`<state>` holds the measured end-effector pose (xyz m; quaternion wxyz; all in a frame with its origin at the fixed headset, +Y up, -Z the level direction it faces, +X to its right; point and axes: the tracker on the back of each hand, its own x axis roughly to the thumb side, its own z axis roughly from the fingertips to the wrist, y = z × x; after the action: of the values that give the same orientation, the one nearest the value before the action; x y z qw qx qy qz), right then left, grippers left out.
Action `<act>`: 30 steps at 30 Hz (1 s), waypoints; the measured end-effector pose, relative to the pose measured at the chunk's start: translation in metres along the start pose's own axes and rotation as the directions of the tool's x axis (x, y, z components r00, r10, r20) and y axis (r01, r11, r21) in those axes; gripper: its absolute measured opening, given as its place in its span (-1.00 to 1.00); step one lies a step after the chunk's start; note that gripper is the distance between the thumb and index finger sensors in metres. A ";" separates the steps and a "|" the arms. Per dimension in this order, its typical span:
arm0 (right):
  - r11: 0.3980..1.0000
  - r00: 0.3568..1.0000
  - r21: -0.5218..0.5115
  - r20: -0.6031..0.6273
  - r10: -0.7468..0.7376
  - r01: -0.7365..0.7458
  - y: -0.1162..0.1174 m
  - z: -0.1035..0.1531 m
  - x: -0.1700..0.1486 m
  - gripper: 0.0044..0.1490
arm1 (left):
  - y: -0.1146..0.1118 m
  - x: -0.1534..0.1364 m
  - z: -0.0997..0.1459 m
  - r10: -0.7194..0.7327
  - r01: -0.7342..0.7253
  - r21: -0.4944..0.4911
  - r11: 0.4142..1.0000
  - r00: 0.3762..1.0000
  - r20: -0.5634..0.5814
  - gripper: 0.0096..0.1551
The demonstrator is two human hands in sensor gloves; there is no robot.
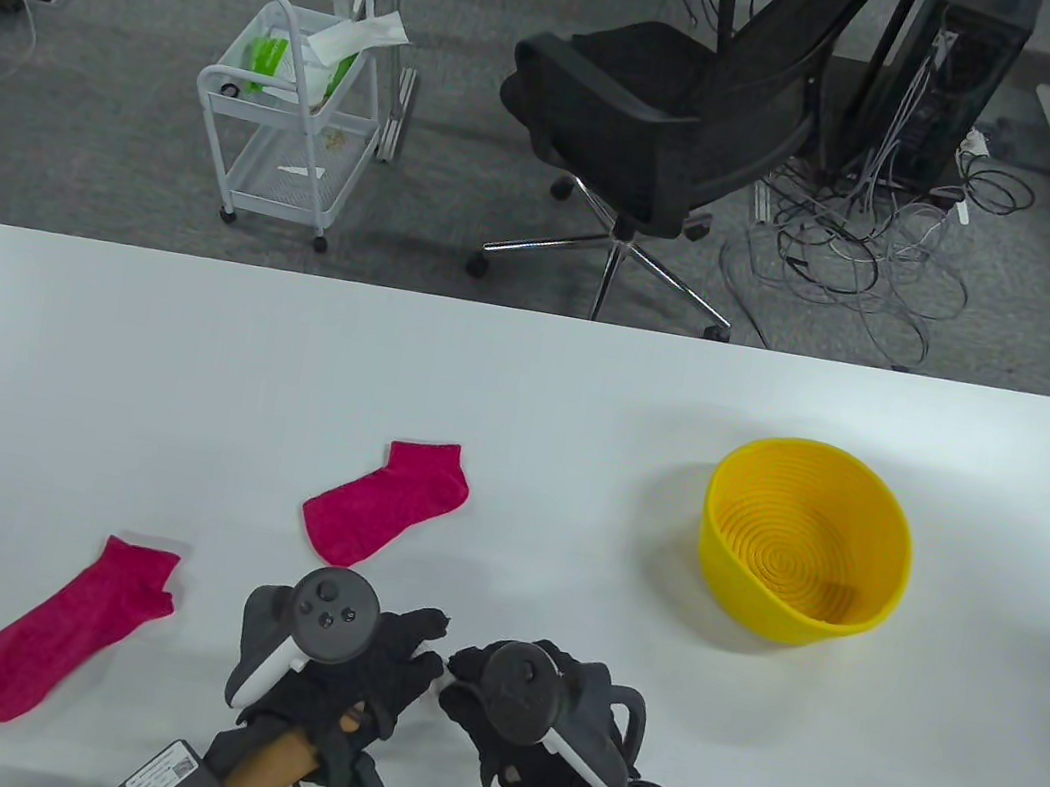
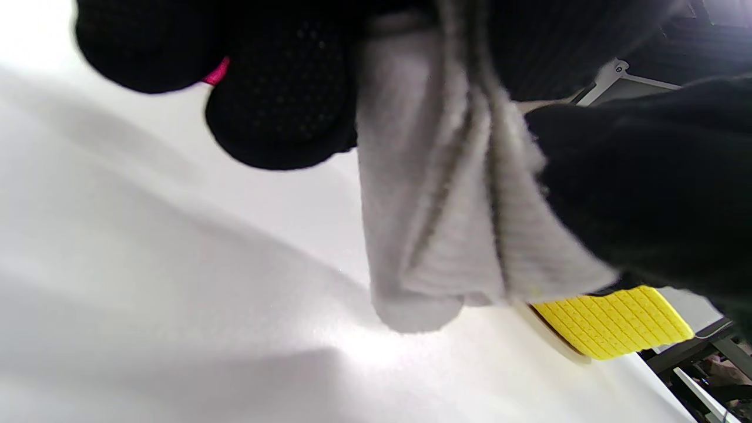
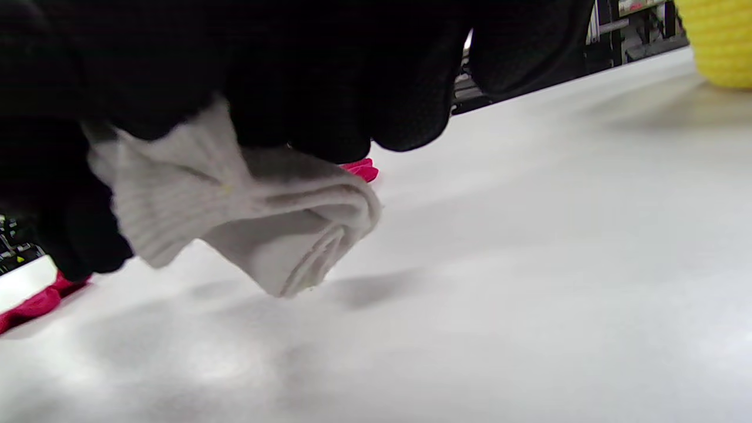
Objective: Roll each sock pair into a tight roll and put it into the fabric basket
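Together, both hands [image 1: 440,673] clenched round ribbed white sock roll [image 3: 264,223]; ridged yellow basket [image 1: 888,579] apart.

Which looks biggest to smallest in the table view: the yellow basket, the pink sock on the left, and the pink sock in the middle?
1. Yellow basket, clearly the largest.
2. Left pink sock, which looks a bit longer than the other.
3. Middle pink sock. The left sock lies nearer the camera, so the socks may really match.

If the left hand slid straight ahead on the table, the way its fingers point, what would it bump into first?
Probably the right hand. The left hand points at it, fingertips nearly touching, both holding a white sock. The pink socks lie off that line.
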<state>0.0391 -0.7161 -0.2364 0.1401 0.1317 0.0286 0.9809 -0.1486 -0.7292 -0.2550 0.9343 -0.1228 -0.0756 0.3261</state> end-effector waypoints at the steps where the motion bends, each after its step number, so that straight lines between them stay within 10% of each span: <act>1: 1.000 1.000 -0.009 -0.003 0.005 -0.006 0.000 0.000 0.001 -0.45 | -0.001 0.000 0.000 -0.002 0.002 -0.009 1.000 1.000 0.001 -0.32; 12: 0.998 0.990 -0.062 -0.138 -0.025 0.017 -0.008 -0.011 -0.022 -0.47 | -0.006 0.001 -0.001 -0.030 0.030 -0.056 0.998 1.000 0.008 -0.32; 22: 0.969 0.983 0.192 -0.125 -0.133 0.155 0.008 -0.007 -0.014 -0.09 | -0.010 0.014 0.002 -0.135 0.134 0.031 0.990 0.990 0.048 -0.43; 30: 0.886 0.909 0.286 -0.315 -0.274 0.366 0.019 -0.011 -0.027 -0.15 | -0.007 0.034 0.013 -0.179 0.155 0.155 0.976 0.971 0.161 -0.53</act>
<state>0.0563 -0.7420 -0.2524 0.2713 0.0143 0.2366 0.9328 -0.1213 -0.7106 -0.2385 0.9546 -0.0207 -0.1438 0.2602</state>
